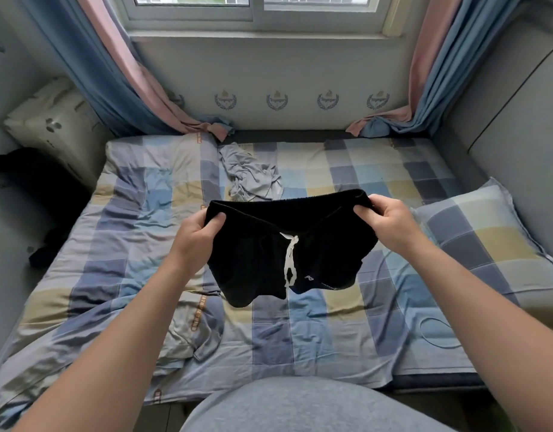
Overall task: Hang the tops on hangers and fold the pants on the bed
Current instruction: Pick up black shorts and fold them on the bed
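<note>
Black shorts (253,263) with a white drawstring hang in the air above the middle of the bed (331,332). My left hand (198,233) grips the waistband's left end and my right hand (390,221) grips its right end, stretching the waistband between them. The legs dangle free, clear of the checked cover. Behind the shorts, a crumpled light grey garment (248,173) lies on the bed near the far edge.
A checked pillow (493,244) lies at the right side of the bed. A cream pillow (53,126) leans at the far left, with dark items (44,254) on the floor beside the bed. Curtains (138,88) hang down to the bed's far corners under the window.
</note>
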